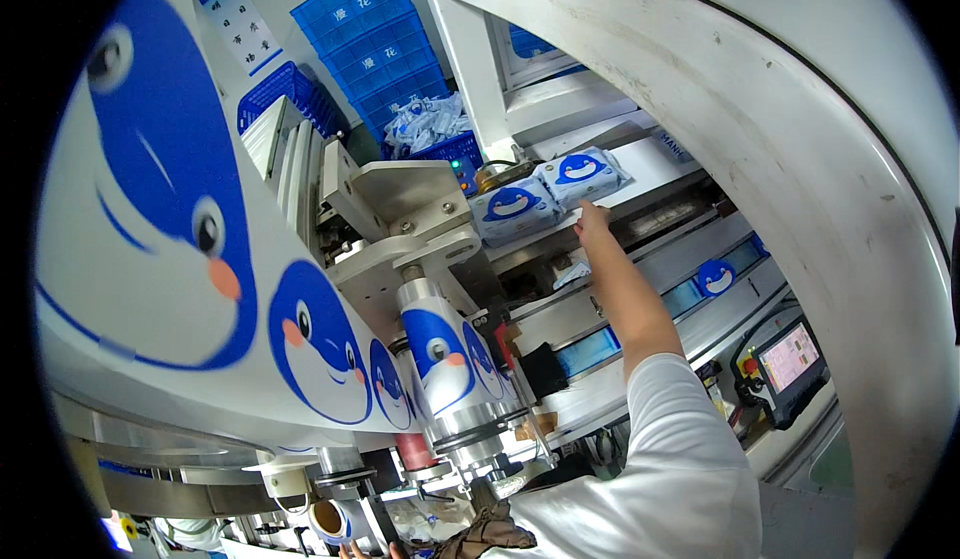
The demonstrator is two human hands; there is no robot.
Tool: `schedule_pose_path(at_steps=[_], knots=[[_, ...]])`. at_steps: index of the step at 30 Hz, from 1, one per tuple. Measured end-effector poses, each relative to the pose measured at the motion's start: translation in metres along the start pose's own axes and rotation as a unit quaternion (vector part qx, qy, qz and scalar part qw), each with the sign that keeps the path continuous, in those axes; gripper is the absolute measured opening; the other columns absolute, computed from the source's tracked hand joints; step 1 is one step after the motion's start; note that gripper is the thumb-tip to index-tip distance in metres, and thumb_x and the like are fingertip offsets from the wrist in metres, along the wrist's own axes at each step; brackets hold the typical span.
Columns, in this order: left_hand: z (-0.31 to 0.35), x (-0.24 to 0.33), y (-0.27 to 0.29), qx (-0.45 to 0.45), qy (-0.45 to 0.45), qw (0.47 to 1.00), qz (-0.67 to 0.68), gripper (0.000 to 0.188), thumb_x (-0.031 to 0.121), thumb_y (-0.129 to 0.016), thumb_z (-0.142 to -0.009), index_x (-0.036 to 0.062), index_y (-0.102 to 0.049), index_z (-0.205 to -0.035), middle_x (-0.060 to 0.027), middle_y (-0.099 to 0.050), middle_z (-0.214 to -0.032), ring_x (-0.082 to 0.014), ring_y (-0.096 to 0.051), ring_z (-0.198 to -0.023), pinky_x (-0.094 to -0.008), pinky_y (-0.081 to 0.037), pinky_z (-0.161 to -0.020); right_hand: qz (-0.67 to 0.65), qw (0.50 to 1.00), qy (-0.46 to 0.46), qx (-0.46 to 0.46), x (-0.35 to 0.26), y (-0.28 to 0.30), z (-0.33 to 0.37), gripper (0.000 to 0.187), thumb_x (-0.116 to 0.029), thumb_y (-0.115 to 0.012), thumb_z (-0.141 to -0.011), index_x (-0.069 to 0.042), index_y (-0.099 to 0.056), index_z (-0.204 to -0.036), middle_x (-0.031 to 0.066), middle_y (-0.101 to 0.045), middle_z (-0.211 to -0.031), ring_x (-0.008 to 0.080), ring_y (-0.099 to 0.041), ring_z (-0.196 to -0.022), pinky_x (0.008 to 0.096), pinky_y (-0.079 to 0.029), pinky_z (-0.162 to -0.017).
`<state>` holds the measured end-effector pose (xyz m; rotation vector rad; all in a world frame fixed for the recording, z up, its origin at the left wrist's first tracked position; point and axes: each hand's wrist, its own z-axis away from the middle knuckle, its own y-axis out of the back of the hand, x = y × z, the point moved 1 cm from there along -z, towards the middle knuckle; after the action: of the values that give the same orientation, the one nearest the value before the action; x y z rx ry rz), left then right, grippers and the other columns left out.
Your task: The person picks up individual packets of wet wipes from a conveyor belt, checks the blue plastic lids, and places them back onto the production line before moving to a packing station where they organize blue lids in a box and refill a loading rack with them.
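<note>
Two pale-blue soft packs (pixel 516 216) with cartoon whale faces are lying side by side on a metal ledge (pixel 655 167). The right hand (pixel 593 221) is reaching to the near edge of the right-hand pack; whether its fingers are gripping cannot be told. Below, a lower conveyor lane (pixel 683 299) is running under the bare forearm. At bottom left, the left hand (pixel 370 553) is showing only fingertips beside a cardboard-cored roll (pixel 352 521), their hold unclear. A huge whale-printed film roll (pixel 165 219) is filling the left; blue crates (pixel 365 34) are standing behind.

Stacked blue crates (pixel 372 37), blue-edged wall poster (pixel 238 24), crumpled packaging (pixel 425 122) in a blue basket (pixel 464 147), lit control screen (pixel 792 361)
</note>
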<state>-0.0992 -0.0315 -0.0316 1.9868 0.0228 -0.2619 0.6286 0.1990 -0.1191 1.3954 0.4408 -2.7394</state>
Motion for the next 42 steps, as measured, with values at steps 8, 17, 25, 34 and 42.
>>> schedule_pose_path(at_steps=[8, 17, 25, 34, 42], knots=[[0.006, 0.004, 0.004, -0.032, 0.057, 0.998, 0.010, 0.078, 0.052, -0.064, -0.071, 0.0033, -0.039, -0.127, -0.0261, -0.040, -0.123, -0.0431, -0.039, -0.114, -0.0503, -0.035, -0.093, -0.001, 1.000, 0.010, 0.022, 0.005, 0.003, -0.011, 0.049, -0.018, -0.066, -0.075, -0.008, -0.040, -0.115, 0.0110, -0.050, -0.098, 0.0220, -0.050, -0.082, 0.0367, -0.046, -0.068], [0.001, 0.013, 0.024, -0.041, 0.038, 0.998, 0.008, 0.075, 0.049, -0.060, -0.076, 0.0006, -0.037, -0.129, -0.0285, -0.039, -0.123, -0.0436, -0.039, -0.115, -0.0482, -0.035, -0.095, 0.210, 0.957, 0.174, 0.095, -0.025, 0.020, -0.039, 0.063, -0.016, -0.066, -0.075, -0.008, -0.035, -0.130, 0.0173, -0.047, -0.122, 0.0314, -0.050, -0.107, 0.0392, -0.044, -0.086], [-0.004, 0.020, 0.026, -0.038, 0.061, 0.997, 0.032, 0.073, 0.046, -0.059, -0.078, -0.0029, -0.036, -0.127, -0.0311, -0.037, -0.124, -0.0468, -0.037, -0.115, -0.0511, -0.033, -0.096, 0.008, 0.994, 0.099, -0.045, -0.018, -0.003, -0.076, 0.039, -0.005, -0.065, -0.076, -0.008, -0.050, -0.112, 0.0064, -0.057, -0.085, 0.0151, -0.055, -0.063, 0.0236, -0.044, -0.053], [-0.013, 0.024, 0.034, -0.060, 0.063, 0.995, 0.050, 0.071, 0.044, -0.058, -0.080, -0.0043, -0.035, -0.127, -0.0320, -0.037, -0.125, -0.0459, -0.037, -0.116, -0.0514, -0.032, -0.097, -0.144, 0.984, 0.025, -0.101, 0.012, -0.028, -0.033, 0.015, -0.005, -0.063, -0.080, -0.005, -0.055, -0.092, 0.0043, -0.054, -0.090, 0.0177, -0.054, -0.085, 0.0284, -0.047, -0.080], [-0.014, 0.043, 0.013, 0.039, -0.202, 0.949, 0.237, 0.043, 0.014, -0.073, -0.062, 0.0120, -0.055, -0.100, -0.0139, -0.043, -0.123, -0.0389, -0.035, -0.117, -0.0514, -0.027, -0.098, -0.350, 0.871, 0.141, -0.315, -0.035, 0.033, 0.141, 0.009, -0.002, -0.059, -0.084, -0.004, -0.051, -0.080, 0.0058, -0.053, -0.083, 0.0153, -0.053, -0.080, 0.0241, -0.045, -0.080]])
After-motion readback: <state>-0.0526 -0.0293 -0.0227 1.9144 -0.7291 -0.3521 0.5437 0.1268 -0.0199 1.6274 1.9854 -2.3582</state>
